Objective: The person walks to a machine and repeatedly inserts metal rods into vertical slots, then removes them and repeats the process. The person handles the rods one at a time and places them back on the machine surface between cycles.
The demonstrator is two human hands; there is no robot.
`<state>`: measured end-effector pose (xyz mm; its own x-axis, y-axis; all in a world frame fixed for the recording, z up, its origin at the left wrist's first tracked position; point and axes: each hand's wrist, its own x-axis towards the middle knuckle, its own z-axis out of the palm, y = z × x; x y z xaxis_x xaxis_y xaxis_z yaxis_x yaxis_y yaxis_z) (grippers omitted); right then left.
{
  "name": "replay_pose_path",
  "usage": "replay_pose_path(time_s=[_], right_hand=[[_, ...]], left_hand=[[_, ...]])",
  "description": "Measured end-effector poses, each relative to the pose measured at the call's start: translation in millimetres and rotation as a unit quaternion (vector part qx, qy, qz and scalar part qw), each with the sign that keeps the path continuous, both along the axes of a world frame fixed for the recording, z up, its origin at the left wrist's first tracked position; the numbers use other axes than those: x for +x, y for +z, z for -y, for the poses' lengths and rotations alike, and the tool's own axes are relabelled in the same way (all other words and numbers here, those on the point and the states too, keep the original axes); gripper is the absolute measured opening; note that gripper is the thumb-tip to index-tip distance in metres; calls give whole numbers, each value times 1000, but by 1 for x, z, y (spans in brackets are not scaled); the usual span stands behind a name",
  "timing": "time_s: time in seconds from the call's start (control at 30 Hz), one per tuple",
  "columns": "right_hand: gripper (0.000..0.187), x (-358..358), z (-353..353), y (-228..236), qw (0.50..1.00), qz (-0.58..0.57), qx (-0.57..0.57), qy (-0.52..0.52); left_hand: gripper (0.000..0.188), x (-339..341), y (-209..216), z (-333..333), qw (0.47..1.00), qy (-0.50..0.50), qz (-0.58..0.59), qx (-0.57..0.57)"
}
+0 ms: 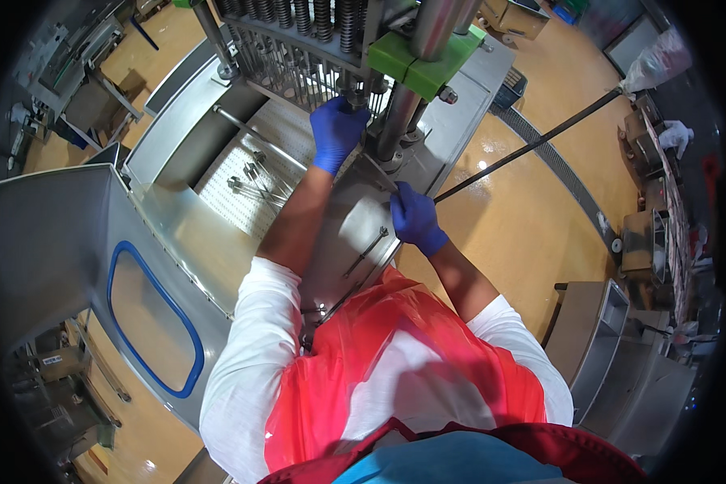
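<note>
My left hand (339, 133), in a blue glove, is up at the lower right corner of a machine head with coil springs (302, 20) and rows of thin needles (286, 77). Its fingers are closed near a metal fitting, and what they grip is hidden. Lower and to the right, my gloved right hand (416, 216) is closed on the near end of a flat metal bar (377, 173), which slants up toward the base of a steel column (399, 121). Several loose needles with thick heads (254, 173) lie on the perforated white bed (226, 189). A thin rod (367, 252) rests on the steel surface near my right hand.
A green block (427, 64) clamps the column. A dark pole (532, 149) runs up right from behind my right hand. At left stands a steel panel with a blue-rimmed opening (113, 298). A floor drain (557, 165) curves along the right, and a steel cabinet (589, 339) stands lower right.
</note>
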<state>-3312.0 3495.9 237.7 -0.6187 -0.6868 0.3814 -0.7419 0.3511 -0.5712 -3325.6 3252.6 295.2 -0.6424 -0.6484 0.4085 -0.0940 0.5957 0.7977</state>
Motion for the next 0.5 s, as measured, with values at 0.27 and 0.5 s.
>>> replay_pose_path(time_s=[0.27, 0.5], right_hand=[[27, -2, 1, -1, 1000, -3, -7, -5], [29, -3, 0, -8, 1000, 7, 3, -6]], left_hand=[[27, 3, -2, -3, 998, 14, -57, 30], [28, -2, -10, 0, 996, 41, -64, -47]])
